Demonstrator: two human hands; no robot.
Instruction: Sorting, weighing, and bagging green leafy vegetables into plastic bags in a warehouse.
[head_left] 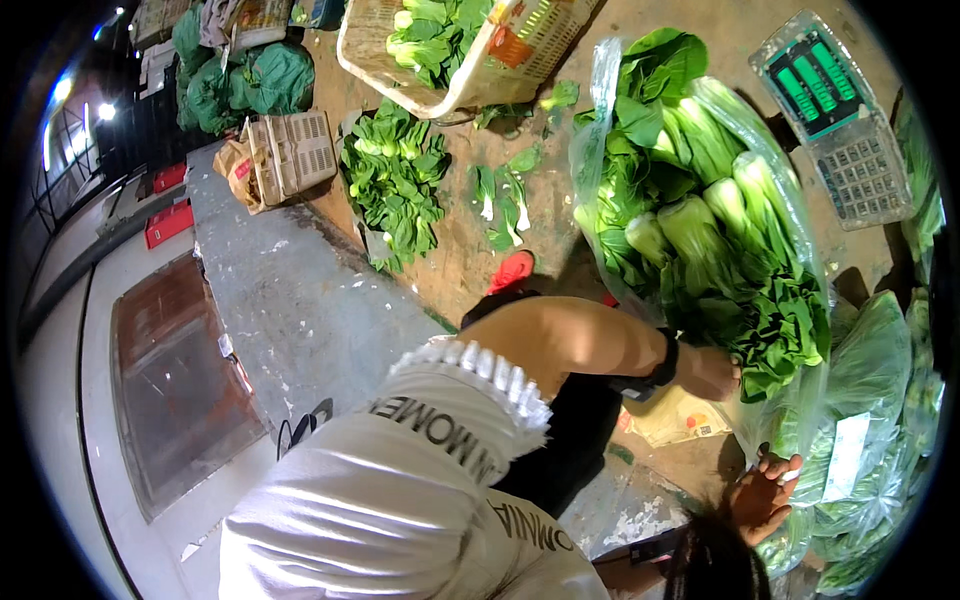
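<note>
A large clear plastic bag stuffed with several heads of bok choy lies in front of me, its leafy ends toward my hands. My left hand, with a dark band on the wrist, is closed at the near left edge of the bag, right against the leaves; its fingertips are partly hidden. Lower down, my right hand has its fingers curled at the bag's near plastic edge, with a small white spot at the fingers that I cannot make out.
A scale with a lit green display stands at the far right. Filled bags of greens crowd the right side. A pale crate holds bok choy; a leafy pile and loose stalks lie nearby. Another crate sits farther left.
</note>
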